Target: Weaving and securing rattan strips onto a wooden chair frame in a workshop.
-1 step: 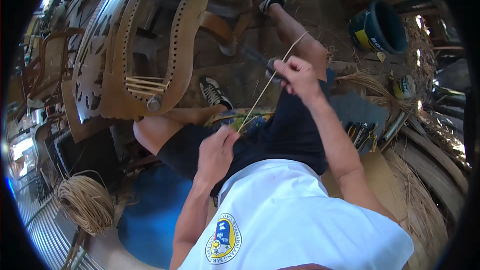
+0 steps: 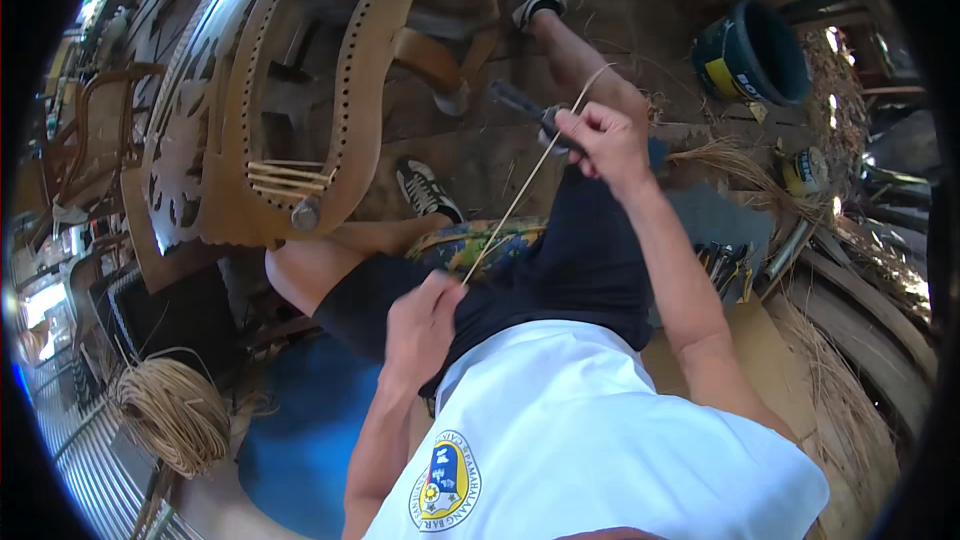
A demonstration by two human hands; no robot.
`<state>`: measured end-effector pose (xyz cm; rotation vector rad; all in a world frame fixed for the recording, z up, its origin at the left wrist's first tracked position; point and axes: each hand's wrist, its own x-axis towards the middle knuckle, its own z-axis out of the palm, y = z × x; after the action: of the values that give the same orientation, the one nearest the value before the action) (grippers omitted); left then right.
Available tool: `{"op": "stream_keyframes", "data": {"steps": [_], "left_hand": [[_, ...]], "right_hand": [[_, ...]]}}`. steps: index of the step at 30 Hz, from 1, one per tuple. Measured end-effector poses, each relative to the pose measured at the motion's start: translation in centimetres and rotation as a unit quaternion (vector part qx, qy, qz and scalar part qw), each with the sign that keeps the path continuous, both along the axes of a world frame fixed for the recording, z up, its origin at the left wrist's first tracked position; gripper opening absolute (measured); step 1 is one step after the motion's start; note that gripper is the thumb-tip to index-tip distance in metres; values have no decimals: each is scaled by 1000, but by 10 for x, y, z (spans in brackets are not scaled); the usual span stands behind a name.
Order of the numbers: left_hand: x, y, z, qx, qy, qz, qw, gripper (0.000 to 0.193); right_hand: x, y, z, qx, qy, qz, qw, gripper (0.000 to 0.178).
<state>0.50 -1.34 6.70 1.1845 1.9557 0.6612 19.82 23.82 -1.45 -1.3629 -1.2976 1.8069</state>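
A pale cane strip (image 2: 519, 188) runs slantwise across my lap, with its far end curving past my right knee. My left hand (image 2: 424, 318) is closed on the strip's near end, its fingers slightly blurred. In my right hand (image 2: 606, 145) is a dark knife-like tool (image 2: 520, 100), its long end pointing up and left; its exact kind is unclear. The strip passes against this tool beside my right thumb. Left of my legs stands a carved wooden frame (image 2: 365, 90), its curved opening edged with small holes. Several cane strands (image 2: 285, 178) cross the lower end of that opening.
A coil of cane (image 2: 172, 412) lies at the lower left, near a blue surface (image 2: 305, 440). At the upper right stands a dark bucket (image 2: 755, 55), with a small can (image 2: 803, 172) below it. Hand tools (image 2: 725, 265) and loose fibres (image 2: 825, 370) lie to my right.
My left hand has drawn slightly left and down along with the cane strip's end. The dark tool's long end shows more clearly now, and my right hand has shifted slightly.
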Motion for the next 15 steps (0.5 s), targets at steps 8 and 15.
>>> {"op": "stream_keyframes", "data": {"steps": [8, 15], "left_hand": [[-81, -221, 15, -202, 131, 55, 969, 14], [-29, -55, 53, -83, -15, 78, 993, 57]], "right_hand": [[33, 60, 1, 65, -28, -44, 996, 35], [-8, -39, 4, -2, 6, 49, 999, 37]]}}
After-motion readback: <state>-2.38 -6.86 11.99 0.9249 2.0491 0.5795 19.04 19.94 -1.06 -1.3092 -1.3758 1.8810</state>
